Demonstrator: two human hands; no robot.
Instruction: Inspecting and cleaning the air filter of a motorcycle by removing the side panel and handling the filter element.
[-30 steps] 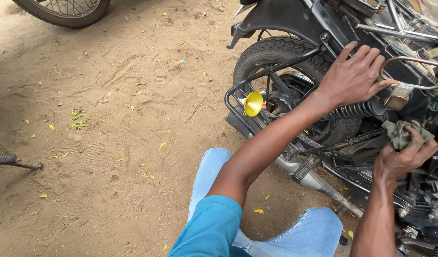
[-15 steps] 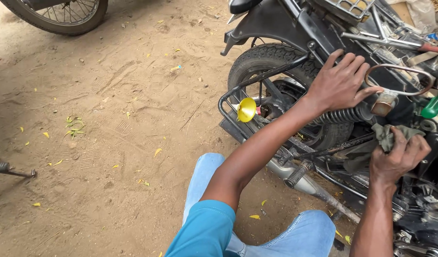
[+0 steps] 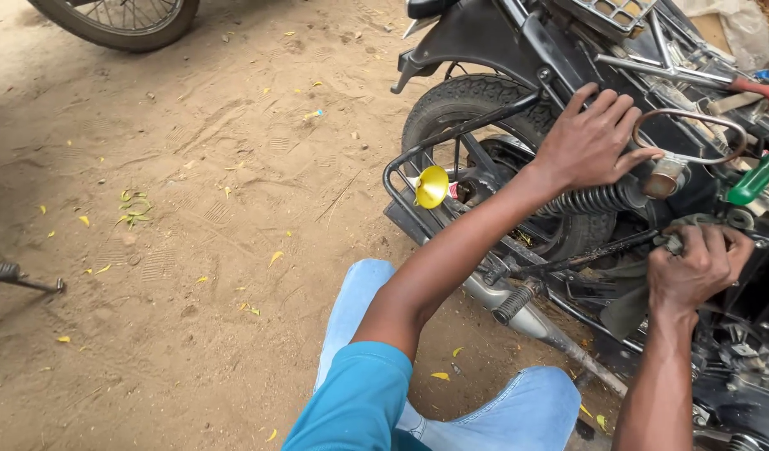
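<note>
Left hand (image 3: 591, 138) spread flat on motorcycle frame (image 3: 518, 46) above coiled shock spring (image 3: 589, 200); right hand (image 3: 695, 266) clamped on grey rag (image 3: 631, 305) just below. Yellow funnel (image 3: 431, 185) hangs beside rear tyre (image 3: 451, 104).

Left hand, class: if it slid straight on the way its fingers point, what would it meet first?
The left hand rests on the motorcycle frame above the coil spring, fingers pointing up and right. Straight on, it would probably first meet the bent metal rod loop near its fingertips, though depth is hard to judge.
</note>
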